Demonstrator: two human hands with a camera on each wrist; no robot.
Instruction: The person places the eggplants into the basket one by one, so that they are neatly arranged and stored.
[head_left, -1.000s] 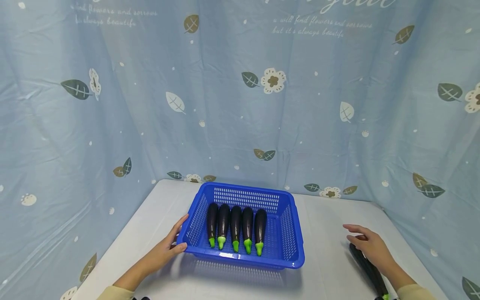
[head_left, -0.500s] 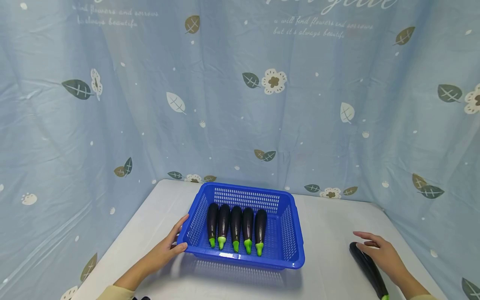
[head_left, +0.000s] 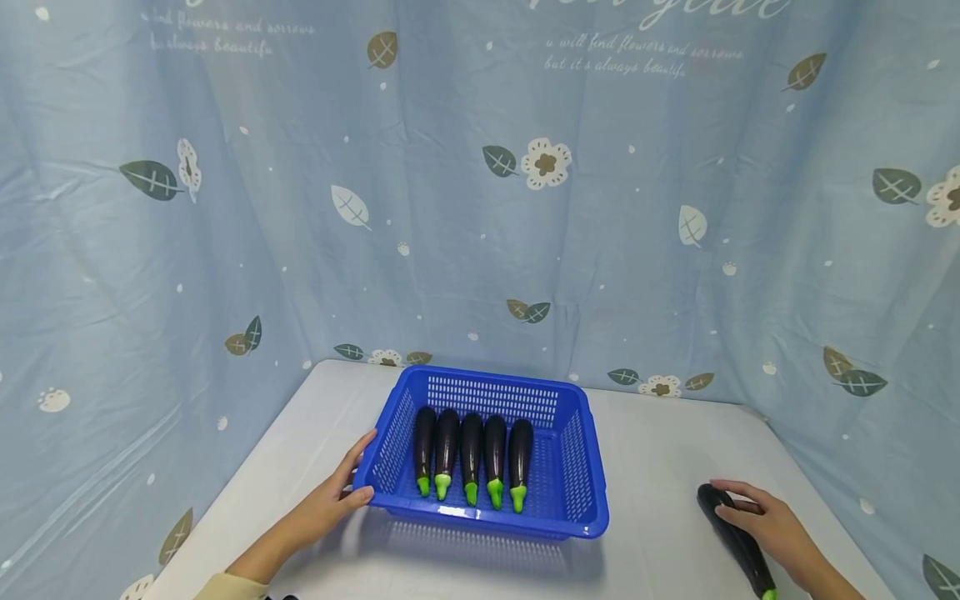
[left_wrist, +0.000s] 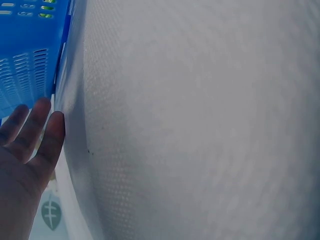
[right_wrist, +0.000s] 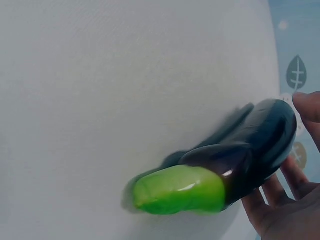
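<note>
A dark eggplant (head_left: 738,546) with a green stem end lies at the right of the table. My right hand (head_left: 772,525) has its thumb and fingers around the upper part of it. In the right wrist view the thumb is at one side of the eggplant (right_wrist: 265,140) and the other fingers at the opposite side. A blue plastic basket (head_left: 480,515) stands mid-table with a row of several eggplants (head_left: 472,458), stems toward me. My left hand (head_left: 322,504) touches the basket's left rim, fingers spread. The left wrist view shows straight fingers beside the basket wall (left_wrist: 30,70).
The table (head_left: 652,467) has a white cover. Blue curtains (head_left: 450,208) with leaf and flower prints hang behind it and at both sides.
My right hand has moved right and toward me, then lowered so its thumb and fingers come around the loose eggplant. The left hand and basket have stayed in place.
</note>
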